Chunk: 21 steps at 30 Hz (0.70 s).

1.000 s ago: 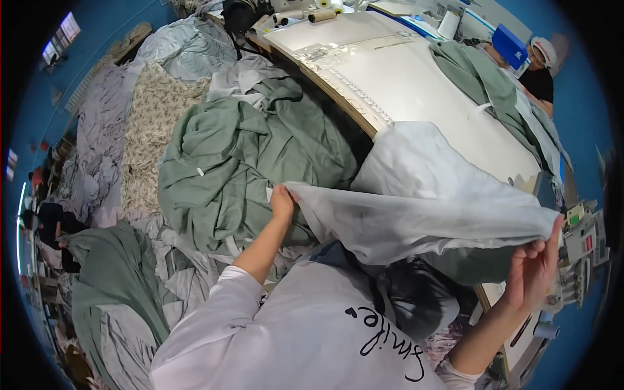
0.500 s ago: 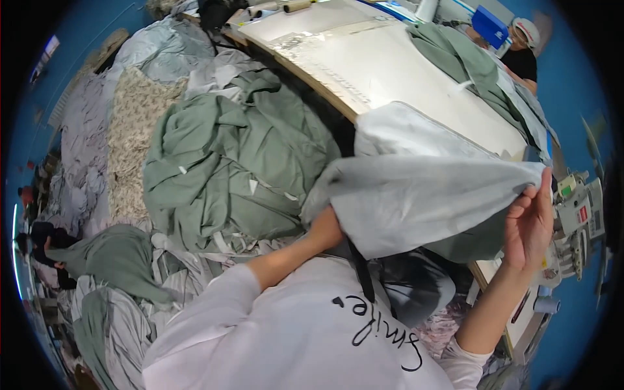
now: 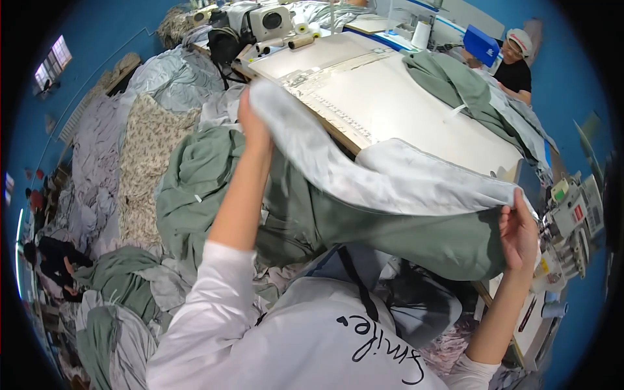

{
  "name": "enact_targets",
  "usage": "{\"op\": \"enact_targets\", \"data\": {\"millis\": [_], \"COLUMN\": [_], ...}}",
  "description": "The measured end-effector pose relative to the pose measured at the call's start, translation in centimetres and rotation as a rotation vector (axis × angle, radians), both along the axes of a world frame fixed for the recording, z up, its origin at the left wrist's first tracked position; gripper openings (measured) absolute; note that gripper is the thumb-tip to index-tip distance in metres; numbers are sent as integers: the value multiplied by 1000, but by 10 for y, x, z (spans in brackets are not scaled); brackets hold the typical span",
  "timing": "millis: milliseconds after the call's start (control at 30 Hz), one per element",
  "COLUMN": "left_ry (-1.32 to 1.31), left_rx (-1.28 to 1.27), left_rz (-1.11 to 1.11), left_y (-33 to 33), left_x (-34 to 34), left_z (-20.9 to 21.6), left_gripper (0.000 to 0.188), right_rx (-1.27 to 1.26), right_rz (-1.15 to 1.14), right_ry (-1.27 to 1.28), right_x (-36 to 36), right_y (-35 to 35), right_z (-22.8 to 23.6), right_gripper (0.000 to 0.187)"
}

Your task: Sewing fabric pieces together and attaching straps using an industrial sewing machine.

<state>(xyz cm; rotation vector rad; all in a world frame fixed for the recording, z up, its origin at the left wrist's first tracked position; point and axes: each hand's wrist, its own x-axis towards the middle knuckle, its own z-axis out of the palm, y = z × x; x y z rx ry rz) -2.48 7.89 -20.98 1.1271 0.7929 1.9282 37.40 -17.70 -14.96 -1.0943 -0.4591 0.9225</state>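
A large cloth (image 3: 390, 185), pale grey on one face and green on the other, stretches between my two hands. Raised at the left, my left hand (image 3: 253, 123) grips one end of its grey band. On the right, my right hand (image 3: 520, 231) pinches the other end between thumb and fingers, close to a sewing machine (image 3: 575, 221). The grey strip sags in the middle, with the green part hanging below it toward my lap. Part of the cloth rests over the near edge of the white table (image 3: 403, 97).
Heaped fabric lies to the left: a green pile (image 3: 195, 175), a floral piece (image 3: 146, 149) and pale cloth (image 3: 97, 156). Another green cloth (image 3: 448, 84) is on the table's far right, near a person (image 3: 517, 65) in a white cap. Thread cones (image 3: 300, 42) stand at the back.
My left hand has swung up and away to the far left, spreading the cloth's grey edge and baring its green part. My right hand has dropped slightly, still pinching.
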Motion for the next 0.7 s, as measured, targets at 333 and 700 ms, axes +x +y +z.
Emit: {"op": "enact_targets", "data": {"millis": [333,700], "left_ry": [707,1341], "left_rx": [1205,256], "left_rz": [-1851,-2106], "left_y": [-307,-200], "left_x": [280,168], "left_z": [46,-142], "left_gripper": [17,27], "right_rx": [-405,-531], "right_rz": [-39,-4], "right_ry": [-390,-13], "right_x": [-13,-47], "right_y": [-87,-170], "right_z": [5,-228], "right_gripper": [21,24]}}
